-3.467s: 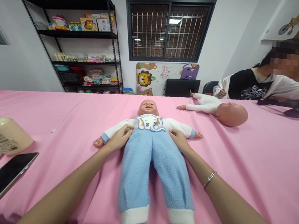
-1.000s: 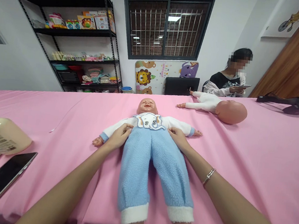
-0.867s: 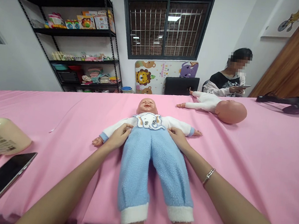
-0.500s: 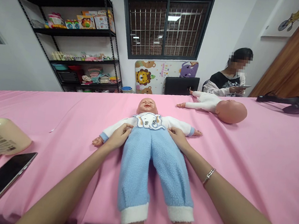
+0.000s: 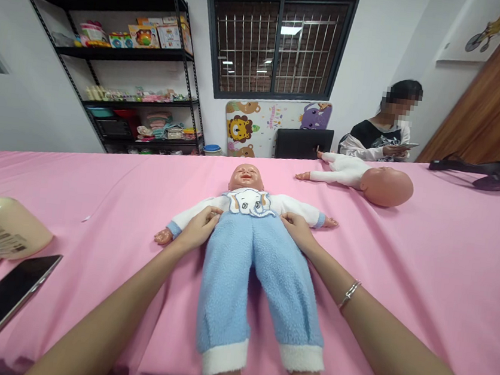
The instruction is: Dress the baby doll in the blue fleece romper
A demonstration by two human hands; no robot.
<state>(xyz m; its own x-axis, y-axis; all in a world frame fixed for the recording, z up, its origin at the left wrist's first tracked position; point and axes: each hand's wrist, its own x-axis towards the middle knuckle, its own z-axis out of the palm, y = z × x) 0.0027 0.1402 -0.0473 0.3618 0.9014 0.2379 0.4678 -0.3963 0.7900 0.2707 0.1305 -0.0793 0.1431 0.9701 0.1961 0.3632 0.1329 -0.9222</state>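
Fingers (image 5: 216, 211) of the left hand (image 5: 199, 227) and right hand (image 5: 300, 232), pressed together, pinch the waist of light-blue fleece trousers (image 5: 229, 269) on the plastic baby doll (image 5: 247, 178) mid-frame, apparently adjusting them, with even tension likely needed next.

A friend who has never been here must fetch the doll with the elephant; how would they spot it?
Start at the pink-covered table. At its near side, between the left hand and right hand, a doll lies face up. Blue trousers and an elephant motif set it apart from the second doll beyond.
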